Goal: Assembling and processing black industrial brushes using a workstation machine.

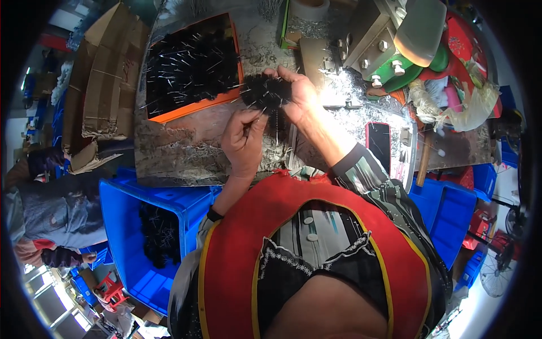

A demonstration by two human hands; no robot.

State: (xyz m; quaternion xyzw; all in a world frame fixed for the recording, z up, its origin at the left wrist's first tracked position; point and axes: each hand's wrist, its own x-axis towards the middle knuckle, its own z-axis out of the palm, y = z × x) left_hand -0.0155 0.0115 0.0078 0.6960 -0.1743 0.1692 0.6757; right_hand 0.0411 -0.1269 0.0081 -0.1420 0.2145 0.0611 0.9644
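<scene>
A bunch of small black bristle brushes with thin wire stems [265, 92] is gathered in my right hand [302, 96], whose fingers wrap round its far right side. Just below the bunch, my left hand [244, 138] is closed in a pinch at a wire stem of one brush. Another brush [276, 125] hangs below the bunch with its pale stem pointing toward me. Beside my hands at the far left lies an orange tray [195, 109] heaped with the same black brushes, their stems sticking out in many directions.
A metal machine with bolts [370, 48] stands at the far right of the worn table [186, 155]. Near it lie a red-edged phone [378, 146] and a hammer handle [423, 164]. A blue crate [127, 226] with brushes and a cardboard box [107, 79] flank the left side; another person [62, 209] is there.
</scene>
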